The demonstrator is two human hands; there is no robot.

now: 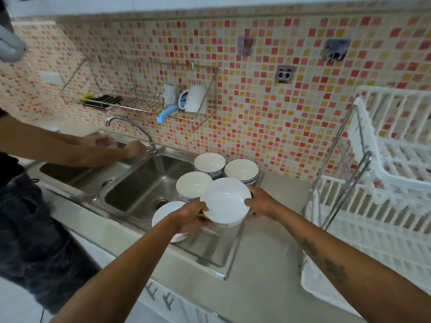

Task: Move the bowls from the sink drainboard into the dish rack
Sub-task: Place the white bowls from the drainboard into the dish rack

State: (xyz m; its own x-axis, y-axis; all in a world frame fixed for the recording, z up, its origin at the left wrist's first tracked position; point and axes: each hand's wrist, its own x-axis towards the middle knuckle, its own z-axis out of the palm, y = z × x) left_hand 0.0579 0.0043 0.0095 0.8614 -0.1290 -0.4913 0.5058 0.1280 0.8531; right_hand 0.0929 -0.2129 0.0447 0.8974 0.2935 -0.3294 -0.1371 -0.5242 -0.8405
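Holding a white bowl (225, 201) w/ both hands at centre frame, a person lifts it above the steel drainboard (211, 248). Left hand (192, 216) grips the near-left rim, fingers (202, 209) curled over the edge; right hand (260, 201) clasps the right rim, thumb on top, other fingers under and hidden. Bowl sits mouth-up, tilted slightly toward the camera; being round, it has no real long axis.

Probably glazed ceramic: stiff, fairly heavy, breakable, and maybe wet, so slippery. Best hold looks like opposite rim edges w/ support under the base.

Four more bowls (193, 186) remain on the drainboard, all mouth-up: two w/ blue pattern at the back, one just behind the held bowl, one partly hidden under the left forearm. White dish rack (382, 206) stands on the tabletop (263, 264) at right of frame, well apart. Another person's hands (135, 148) work at the tap, upper left.
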